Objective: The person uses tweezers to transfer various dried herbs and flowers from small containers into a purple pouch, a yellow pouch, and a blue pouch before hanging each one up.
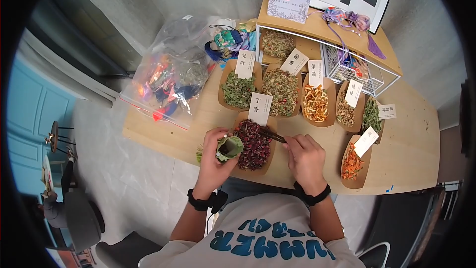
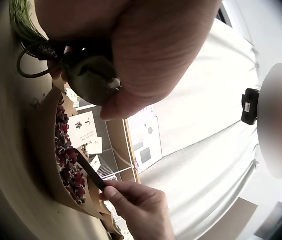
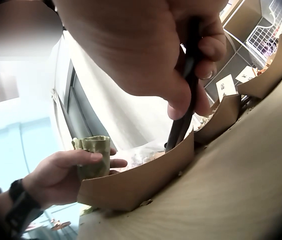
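Observation:
My left hand [image 1: 216,158] grips a small green fabric pouch [image 1: 230,148], its mouth facing up and open. A green tassel [image 2: 25,22] and a dark cord hang from the pouch in the left wrist view. Between thumb and fingers, my right hand [image 1: 306,161] pinches dark tongs [image 1: 271,134]. Their tips reach into dried dark-red flower buds [image 1: 254,146] that fill a brown paper tray [image 1: 270,161]. The pouch is at the left edge of this tray, and a white label card [image 1: 260,108] stands at its back.
Several labelled paper trays of dried herbs stand behind and right, including green leaves [image 1: 237,91] and orange pieces [image 1: 352,165]. A clear plastic bag [image 1: 171,72] lies at the back left. A wooden shelf [image 1: 327,30] with a wire basket [image 1: 347,72] stands at the back.

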A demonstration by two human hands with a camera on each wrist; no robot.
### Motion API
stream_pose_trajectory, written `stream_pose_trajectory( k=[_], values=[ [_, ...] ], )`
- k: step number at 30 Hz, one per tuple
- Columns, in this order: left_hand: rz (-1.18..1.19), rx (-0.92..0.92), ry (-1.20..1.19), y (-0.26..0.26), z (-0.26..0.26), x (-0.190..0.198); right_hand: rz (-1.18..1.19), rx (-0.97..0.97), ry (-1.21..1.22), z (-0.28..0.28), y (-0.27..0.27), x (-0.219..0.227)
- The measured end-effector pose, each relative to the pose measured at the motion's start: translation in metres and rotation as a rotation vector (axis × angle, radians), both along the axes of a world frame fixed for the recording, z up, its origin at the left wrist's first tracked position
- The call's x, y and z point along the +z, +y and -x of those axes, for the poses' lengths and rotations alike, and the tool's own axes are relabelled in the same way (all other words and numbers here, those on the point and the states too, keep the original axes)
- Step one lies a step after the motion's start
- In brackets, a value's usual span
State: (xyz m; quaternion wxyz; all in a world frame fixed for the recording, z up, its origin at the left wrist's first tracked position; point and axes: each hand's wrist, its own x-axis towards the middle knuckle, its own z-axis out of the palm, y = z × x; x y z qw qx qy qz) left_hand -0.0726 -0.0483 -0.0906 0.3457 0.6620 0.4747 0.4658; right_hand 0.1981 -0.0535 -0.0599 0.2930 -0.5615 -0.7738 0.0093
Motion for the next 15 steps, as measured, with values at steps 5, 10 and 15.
stream_pose_trajectory(
  k=[5,10,15],
  values=[
    [-0.001,0.007,0.014,0.000,-0.001,0.003,-0.047,0.013,0.124,0.002,-0.006,0.009],
    [-0.028,-0.002,0.069,0.001,-0.002,0.005,-0.095,0.156,0.331,0.025,-0.016,0.034],
    [-0.025,0.007,0.008,0.000,-0.001,0.004,-0.069,0.155,0.302,0.022,-0.012,0.036]
  ],
)
